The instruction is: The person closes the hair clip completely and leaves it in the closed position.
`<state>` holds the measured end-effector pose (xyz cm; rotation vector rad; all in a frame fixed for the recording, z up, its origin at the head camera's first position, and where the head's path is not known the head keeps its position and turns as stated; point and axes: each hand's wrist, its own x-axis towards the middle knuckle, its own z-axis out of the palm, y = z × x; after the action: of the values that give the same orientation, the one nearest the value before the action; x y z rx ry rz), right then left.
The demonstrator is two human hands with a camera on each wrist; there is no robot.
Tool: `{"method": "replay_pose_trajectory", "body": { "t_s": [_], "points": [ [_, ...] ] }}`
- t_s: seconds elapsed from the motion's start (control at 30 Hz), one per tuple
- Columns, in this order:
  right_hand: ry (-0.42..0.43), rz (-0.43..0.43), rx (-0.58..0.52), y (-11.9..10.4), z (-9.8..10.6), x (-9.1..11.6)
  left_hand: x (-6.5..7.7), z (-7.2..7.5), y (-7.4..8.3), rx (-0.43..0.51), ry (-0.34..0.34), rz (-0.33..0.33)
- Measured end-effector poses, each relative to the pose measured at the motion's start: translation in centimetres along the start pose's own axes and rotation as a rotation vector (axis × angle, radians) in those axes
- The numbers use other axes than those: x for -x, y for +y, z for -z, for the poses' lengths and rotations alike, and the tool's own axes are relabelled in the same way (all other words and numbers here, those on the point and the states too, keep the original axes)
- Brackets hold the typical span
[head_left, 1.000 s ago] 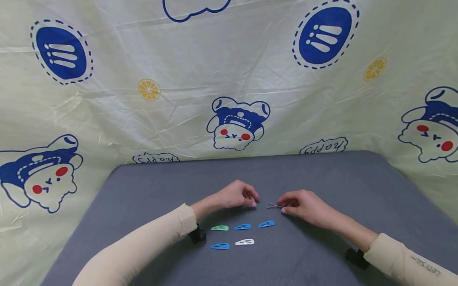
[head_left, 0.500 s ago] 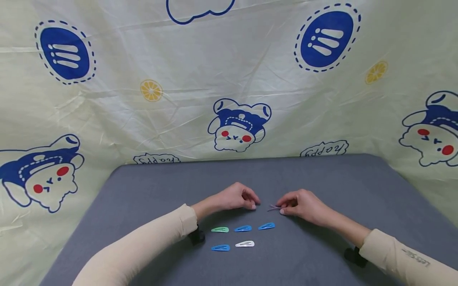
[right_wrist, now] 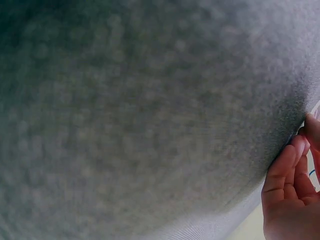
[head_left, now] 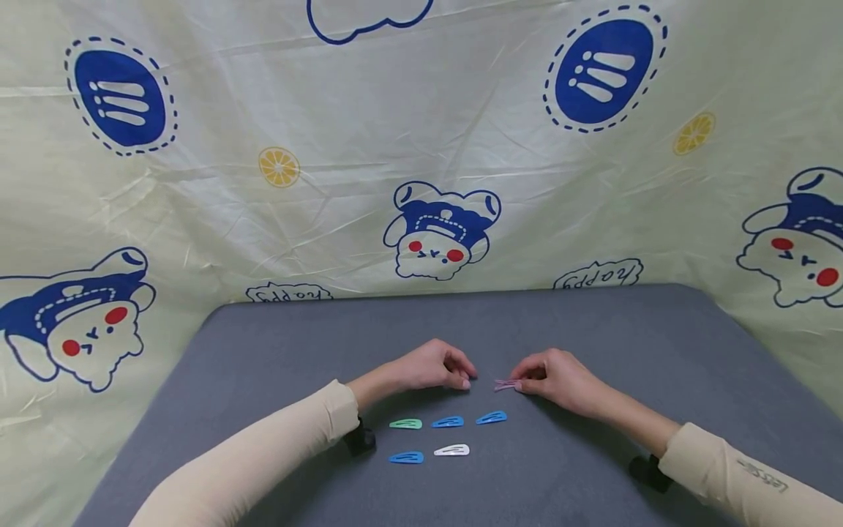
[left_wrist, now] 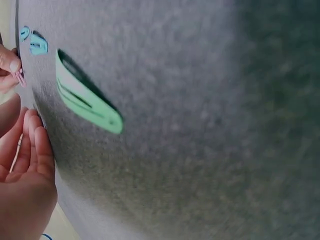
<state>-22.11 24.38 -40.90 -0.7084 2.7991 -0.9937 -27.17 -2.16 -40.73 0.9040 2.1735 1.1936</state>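
Observation:
In the head view my right hand (head_left: 556, 379) pinches a pinkish-purple snap hair clip (head_left: 503, 384) between thumb and fingers, its free end pointing left. That same clip (left_wrist: 20, 77) appears small at the left edge of the left wrist view. My left hand (head_left: 435, 366) rests on the table across from it, fingers loosely curled, with nothing seen in them. Nearer the person lie a green hair clip (head_left: 405, 424), two blue clips (head_left: 448, 421) (head_left: 491, 417), another blue clip (head_left: 406, 457) and a white clip (head_left: 451, 450).
All of it lies on a grey cloth-covered table (head_left: 316, 329). A pale curtain (head_left: 329, 219) with cartoon prints hangs behind the far edge. The loose clips form two rows between the forearms.
The purple clip has turned in my right fingers: its ends looked edge-on and spread apart before, and more of its face shows now. Both hands have barely moved.

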Motion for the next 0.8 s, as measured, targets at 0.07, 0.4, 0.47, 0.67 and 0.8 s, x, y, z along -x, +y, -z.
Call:
{"method": "replay_pose_trajectory", "body": {
  "t_s": [0.07, 0.4, 0.47, 0.67, 0.8],
  "points": [
    [0.004, -0.003, -0.005, -0.2, 0.0, 0.0, 0.2, 0.0, 0.2, -0.016, 0.013, 0.009],
    [0.058, 0.000, 0.018, -1.4, -0.5, 0.2, 1.8, 0.2, -0.1, -0.128, 0.108, -0.012],
    [0.070, -0.014, 0.027, -1.5, -0.7, 0.1, 2.2, 0.4, -0.1, -0.132, 0.125, -0.016],
    [0.120, -0.027, 0.021, -1.9, -0.9, -0.1, 3.5, 1.0, -0.2, -0.142, 0.168, -0.035],
    [0.155, -0.019, 0.000, -2.5, -0.9, -0.2, 4.3, 1.2, -0.2, -0.130, 0.203, -0.040]
  ]
}}
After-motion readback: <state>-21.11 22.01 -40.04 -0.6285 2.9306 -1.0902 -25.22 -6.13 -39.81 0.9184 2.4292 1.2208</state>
